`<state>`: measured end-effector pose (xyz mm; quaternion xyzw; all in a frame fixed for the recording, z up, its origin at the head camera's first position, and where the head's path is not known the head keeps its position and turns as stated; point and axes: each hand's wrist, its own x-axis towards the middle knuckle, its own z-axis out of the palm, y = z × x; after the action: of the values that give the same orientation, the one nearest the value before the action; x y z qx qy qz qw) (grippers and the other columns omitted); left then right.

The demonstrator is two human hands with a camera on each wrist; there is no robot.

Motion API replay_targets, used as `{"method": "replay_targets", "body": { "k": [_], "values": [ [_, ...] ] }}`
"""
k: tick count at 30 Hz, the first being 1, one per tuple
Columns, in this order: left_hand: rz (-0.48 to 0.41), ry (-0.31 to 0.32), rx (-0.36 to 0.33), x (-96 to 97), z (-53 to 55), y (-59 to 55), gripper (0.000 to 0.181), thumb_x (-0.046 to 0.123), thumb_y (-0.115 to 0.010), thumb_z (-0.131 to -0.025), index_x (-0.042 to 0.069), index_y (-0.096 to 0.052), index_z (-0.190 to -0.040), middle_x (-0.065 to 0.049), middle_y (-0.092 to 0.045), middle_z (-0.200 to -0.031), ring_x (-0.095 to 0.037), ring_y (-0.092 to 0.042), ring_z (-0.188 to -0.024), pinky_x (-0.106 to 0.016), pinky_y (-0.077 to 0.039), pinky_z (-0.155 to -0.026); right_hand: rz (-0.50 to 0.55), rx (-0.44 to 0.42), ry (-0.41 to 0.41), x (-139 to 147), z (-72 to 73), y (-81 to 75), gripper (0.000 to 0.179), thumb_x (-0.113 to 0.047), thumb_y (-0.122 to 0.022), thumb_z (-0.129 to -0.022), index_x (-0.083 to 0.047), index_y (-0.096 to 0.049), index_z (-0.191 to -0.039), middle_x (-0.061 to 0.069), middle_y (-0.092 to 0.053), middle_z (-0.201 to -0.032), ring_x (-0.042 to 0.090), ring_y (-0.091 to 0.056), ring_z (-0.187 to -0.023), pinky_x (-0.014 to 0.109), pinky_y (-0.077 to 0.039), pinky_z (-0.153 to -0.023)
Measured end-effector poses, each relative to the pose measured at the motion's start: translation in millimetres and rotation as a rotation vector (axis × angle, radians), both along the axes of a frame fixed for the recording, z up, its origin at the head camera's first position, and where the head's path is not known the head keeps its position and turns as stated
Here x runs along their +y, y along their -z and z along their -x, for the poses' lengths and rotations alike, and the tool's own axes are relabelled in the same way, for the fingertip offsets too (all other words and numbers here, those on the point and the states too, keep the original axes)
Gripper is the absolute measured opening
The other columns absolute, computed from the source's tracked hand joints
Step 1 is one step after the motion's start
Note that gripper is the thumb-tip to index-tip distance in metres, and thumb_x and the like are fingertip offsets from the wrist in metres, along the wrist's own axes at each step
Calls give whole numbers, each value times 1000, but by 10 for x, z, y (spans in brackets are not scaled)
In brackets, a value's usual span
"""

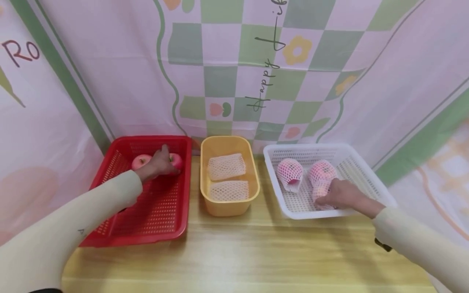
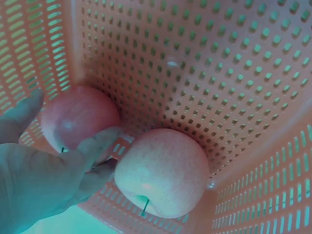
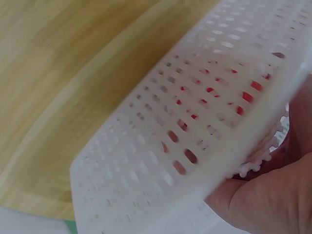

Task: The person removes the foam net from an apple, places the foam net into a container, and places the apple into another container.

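Note:
My left hand [image 1: 161, 162] reaches into the red basket [image 1: 185, 219] at the right one of two red apples. In the left wrist view, thumb and fingers spread either side of this apple [image 2: 80, 117], the fingertips overlapping its surface. The other apple [image 2: 163, 173] lies close by with its stem showing. On the right, my right hand [image 1: 340, 194] grips a pinkish fruit in a white foam net [image 1: 321, 191] inside the white basket [image 1: 370, 183]. From the right wrist view, the basket wall [image 3: 161, 131] hides most of that fruit; red shows through its holes.
Between the baskets stands a yellow bin [image 1: 229, 208] with two flat foam nets [image 1: 227, 166]. A netted apple [image 1: 290, 173] lies at the left of the white basket. All three containers stand on a wooden table [image 1: 234, 252], with a patterned cloth [image 1: 256, 81] rising behind.

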<state>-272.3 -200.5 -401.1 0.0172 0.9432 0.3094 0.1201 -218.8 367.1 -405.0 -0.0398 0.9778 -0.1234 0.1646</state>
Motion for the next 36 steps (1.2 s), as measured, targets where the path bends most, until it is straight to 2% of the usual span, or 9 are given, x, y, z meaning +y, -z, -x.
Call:
{"method": "replay_targets", "body": {
  "k": [7,13,18,22,27,31,36],
  "values": [
    [63,26,30,-1,-22,-47,86,16,-81,-88,-16,-25,-143,-46,-41,-142,-55,-47,-134,-62,-45,-113,4,-10,-27,-20,-28,-164,52,-49,-85,-80,-10,-52,-75,2,-53,-64,14,-47,-55,29,-43,-50],
    [75,9,47,-28,-64,-127,89,17,-79,-90,-16,-23,-151,-43,-42,-143,-50,-49,-130,-62,-49,-106,4,17,-30,-51,-51,-281,59,-49,-86,-80,-1,-52,-89,4,-52,-69,17,-48,-58,30,-45,-51],
    [56,7,41,-83,-88,-197,91,16,-77,-93,-16,-18,-155,-42,-41,-145,-49,-47,-131,-63,-48,-108,12,18,-32,-73,-73,-369,74,-49,-86,-81,12,-52,-106,10,-56,-74,21,-54,-62,33,-50,-53],
    [13,0,40,-127,-101,-264,86,16,-72,-98,-14,-17,-157,-38,-42,-146,-47,-48,-132,-63,-46,-111,27,40,-51,-88,-98,-459,85,-49,-87,-80,19,-50,-117,14,-60,-81,24,-58,-67,35,-53,-55],
    [-32,-10,42,-150,-131,-319,84,14,-71,-100,-11,-17,-159,-35,-42,-148,-48,-47,-136,-63,-44,-114,34,86,-82,-139,-108,-578,98,-50,-89,-77,22,-46,-128,21,-66,-91,28,-64,-75,38,-58,-59],
    [-28,2,59,-145,-179,-362,81,13,-70,-101,-11,-19,-159,-35,-44,-147,-47,-48,-136,-63,-44,-114,25,122,-106,-217,-138,-663,103,-52,-90,-77,23,-45,-133,29,-68,-100,34,-68,-81,46,-61,-65],
    [-35,39,126,-145,-255,-408,76,17,-69,-102,-15,-25,-156,-38,-46,-145,-49,-49,-134,-64,-44,-113,34,171,-135,-361,-222,-750,104,-53,-91,-75,21,-47,-134,27,-69,-99,35,-68,-82,48,-61,-67]
  ]
}}
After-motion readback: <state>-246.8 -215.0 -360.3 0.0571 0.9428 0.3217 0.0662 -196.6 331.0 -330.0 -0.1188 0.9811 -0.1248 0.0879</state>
